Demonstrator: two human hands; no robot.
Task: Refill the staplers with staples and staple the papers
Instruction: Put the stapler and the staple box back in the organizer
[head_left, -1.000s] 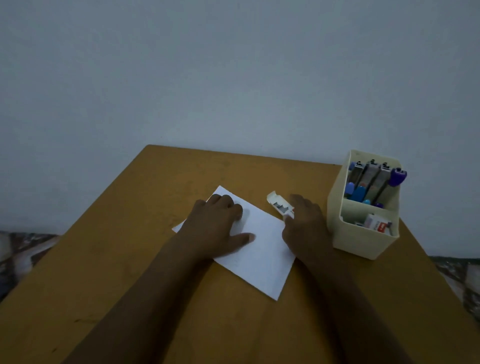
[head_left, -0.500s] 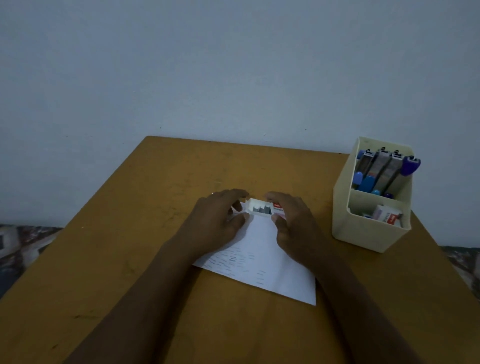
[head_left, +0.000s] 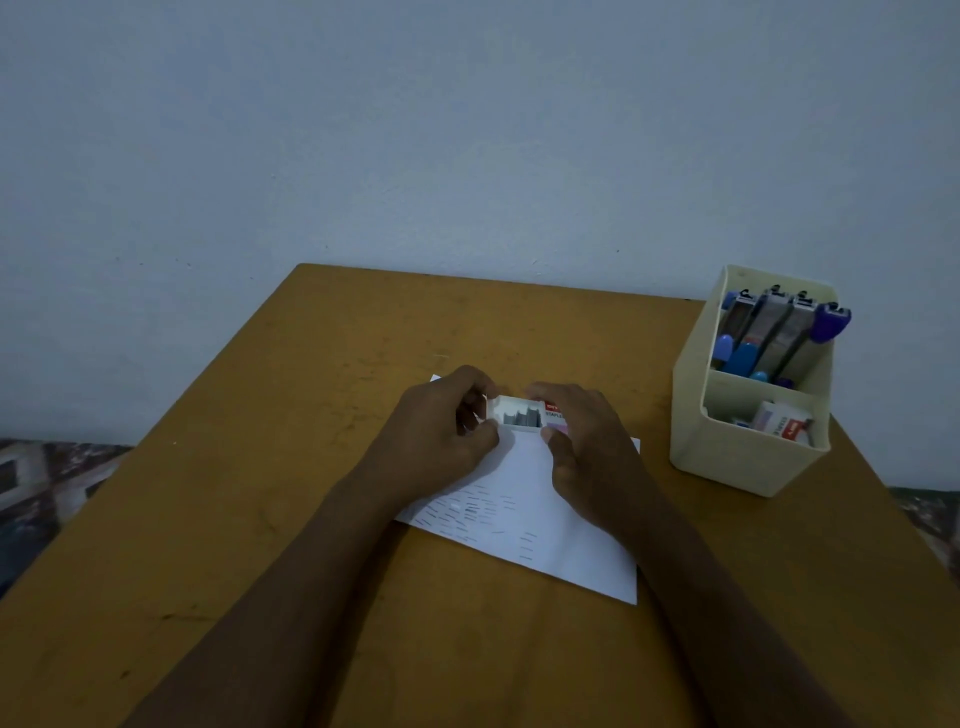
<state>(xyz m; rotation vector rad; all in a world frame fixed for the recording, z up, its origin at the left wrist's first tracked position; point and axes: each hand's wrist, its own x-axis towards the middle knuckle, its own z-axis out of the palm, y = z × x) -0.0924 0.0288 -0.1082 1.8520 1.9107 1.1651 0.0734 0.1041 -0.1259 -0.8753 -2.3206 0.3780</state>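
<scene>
in dim light, a plain blue-grey wall (head_left: 467, 130) stands behind a brown wooden table (head_left: 260, 519), patterned surface (head_left: 47, 483) beyond its edges.

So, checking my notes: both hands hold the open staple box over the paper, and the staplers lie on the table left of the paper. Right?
Not quite. In the head view the staplers stand in the back compartment of the cream holder, right of the paper. The left hand and right hand do hold the open staple box over the paper.
</scene>
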